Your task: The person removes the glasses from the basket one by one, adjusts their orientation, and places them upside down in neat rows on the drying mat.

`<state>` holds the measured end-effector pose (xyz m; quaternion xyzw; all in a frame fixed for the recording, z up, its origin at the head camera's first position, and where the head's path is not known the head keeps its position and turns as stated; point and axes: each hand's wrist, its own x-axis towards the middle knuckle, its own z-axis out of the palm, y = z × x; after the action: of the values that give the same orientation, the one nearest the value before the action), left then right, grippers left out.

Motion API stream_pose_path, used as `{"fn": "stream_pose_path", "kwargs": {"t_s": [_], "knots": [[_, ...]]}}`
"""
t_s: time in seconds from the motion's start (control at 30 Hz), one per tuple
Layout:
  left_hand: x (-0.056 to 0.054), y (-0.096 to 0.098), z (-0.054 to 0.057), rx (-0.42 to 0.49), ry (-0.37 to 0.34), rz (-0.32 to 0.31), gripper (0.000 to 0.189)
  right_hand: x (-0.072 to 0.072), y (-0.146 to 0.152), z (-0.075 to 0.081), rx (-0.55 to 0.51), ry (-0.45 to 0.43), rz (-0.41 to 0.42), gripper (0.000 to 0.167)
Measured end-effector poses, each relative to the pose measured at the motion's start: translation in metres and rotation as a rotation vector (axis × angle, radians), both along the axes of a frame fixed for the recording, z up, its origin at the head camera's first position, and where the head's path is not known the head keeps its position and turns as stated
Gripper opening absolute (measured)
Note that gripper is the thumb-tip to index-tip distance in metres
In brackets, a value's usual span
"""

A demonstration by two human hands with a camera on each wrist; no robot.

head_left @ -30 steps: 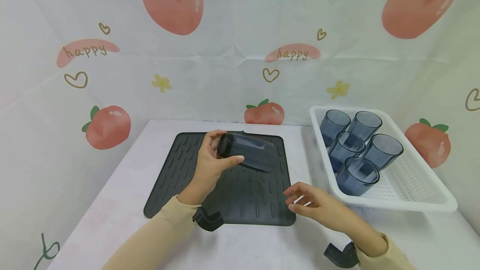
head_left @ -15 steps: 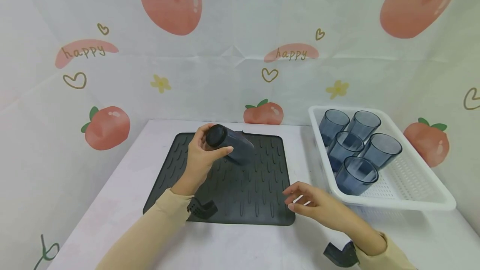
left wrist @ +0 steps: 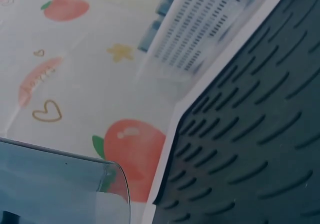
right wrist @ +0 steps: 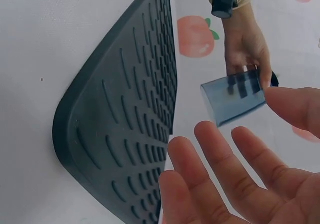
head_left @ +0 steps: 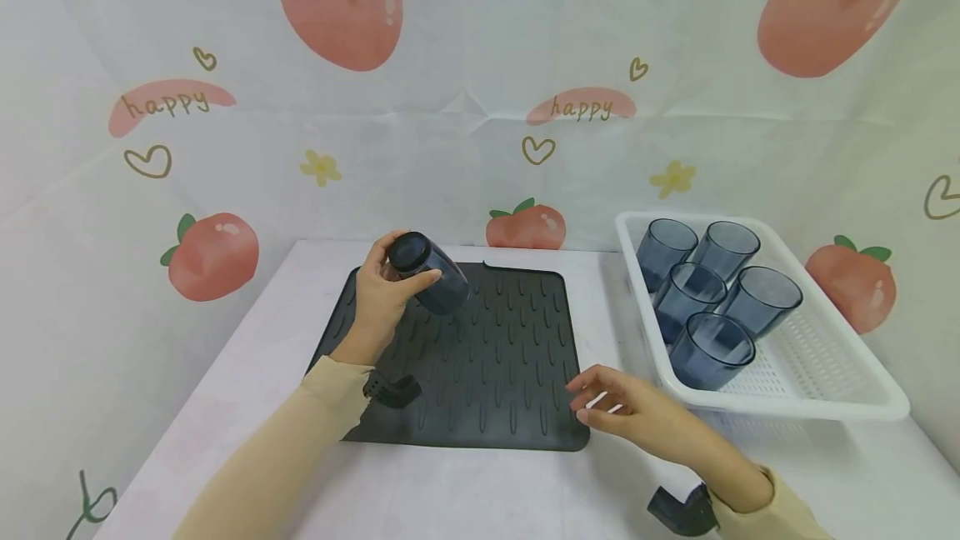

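My left hand (head_left: pixel 375 298) grips a blue-grey tinted drinking glass (head_left: pixel 447 283) near its thick dark base. The glass is tilted over the far left part of a black ridged mat (head_left: pixel 495 377), base toward the upper left and mouth toward the lower right. In the right wrist view the same glass (right wrist: pixel 231 98) is clearly off the mat, with fingers behind it. Only part of the glass (left wrist: pixel 55 184) shows in the left wrist view. By the mat's right edge, my right hand (head_left: pixel 637 417) holds nothing, its fingers loosely bent.
A white perforated plastic basket (head_left: pixel 832 408) stands on the right of the white table (head_left: pixel 465 494). Several matching glasses (head_left: pixel 708 352) lean together in its left side, mouths up. A patterned sheet (head_left: pixel 420 157) hangs behind the table.
My left hand has moved left with the glass and turned it from nearly level to a steeper tilt, base higher. The right hand has stayed in place.
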<state>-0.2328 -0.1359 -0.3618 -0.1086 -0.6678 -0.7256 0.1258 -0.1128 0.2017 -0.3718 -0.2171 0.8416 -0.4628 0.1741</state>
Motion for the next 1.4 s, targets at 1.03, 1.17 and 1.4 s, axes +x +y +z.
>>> {"fn": "stream_pose_path", "kwargs": {"t_s": [1.03,1.17,1.4], "knots": [[-0.039,-0.041,-0.004,-0.134,-0.152,0.28,0.075,0.002,-0.001,-0.006,-0.015,-0.002,0.019,0.034],[-0.044,-0.045,-0.007,-0.166,-0.158,0.306,0.074,0.002,-0.002,-0.005,-0.011,-0.001,0.018,0.035],[-0.048,-0.048,-0.011,-0.189,-0.158,0.316,0.072,0.001,-0.003,-0.004,0.001,-0.002,0.017,0.035]]}}
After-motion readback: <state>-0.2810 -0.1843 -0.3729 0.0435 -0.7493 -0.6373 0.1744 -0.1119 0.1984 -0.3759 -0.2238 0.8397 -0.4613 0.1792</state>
